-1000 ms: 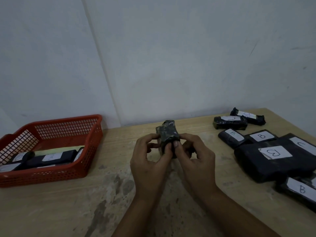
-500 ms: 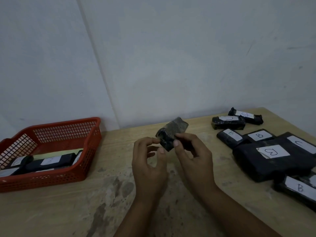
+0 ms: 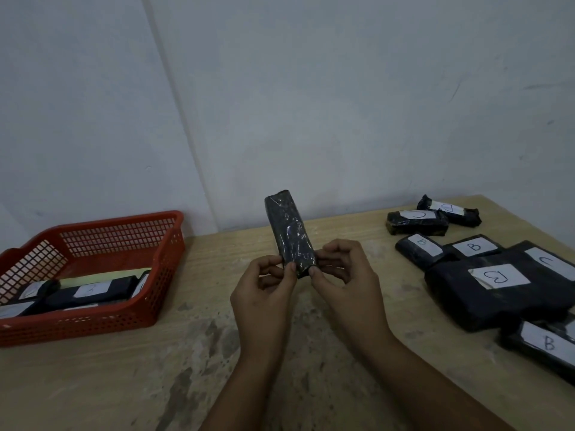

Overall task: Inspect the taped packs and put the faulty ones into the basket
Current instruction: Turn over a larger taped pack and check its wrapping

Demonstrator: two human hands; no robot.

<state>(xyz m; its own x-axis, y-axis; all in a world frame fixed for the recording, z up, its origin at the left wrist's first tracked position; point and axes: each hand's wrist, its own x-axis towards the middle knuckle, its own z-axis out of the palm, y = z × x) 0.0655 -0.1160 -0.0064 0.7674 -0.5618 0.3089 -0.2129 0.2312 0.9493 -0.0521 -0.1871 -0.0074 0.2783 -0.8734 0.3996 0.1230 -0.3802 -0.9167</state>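
Note:
A black taped pack [image 3: 288, 229] stands upright over the middle of the table, its plain shiny side toward me and no label showing. My left hand [image 3: 267, 290] and my right hand [image 3: 343, 284] both pinch its lower end between thumb and fingers. A red mesh basket [image 3: 102, 320] sits at the left with several black packs [image 3: 90, 290] bearing white labels inside. Several more labelled packs lie at the right, among them a large one [image 3: 497, 293].
The wooden table [image 3: 155, 384] has a worn, stained patch in front of me. Small packs marked B [image 3: 420, 248] and C [image 3: 417, 222] lie near the back right by the white wall. The table's right edge runs close behind those packs.
The pack was turned from tilted, held mostly by my right hand, to standing upright. My left hand has come back onto its lower end.

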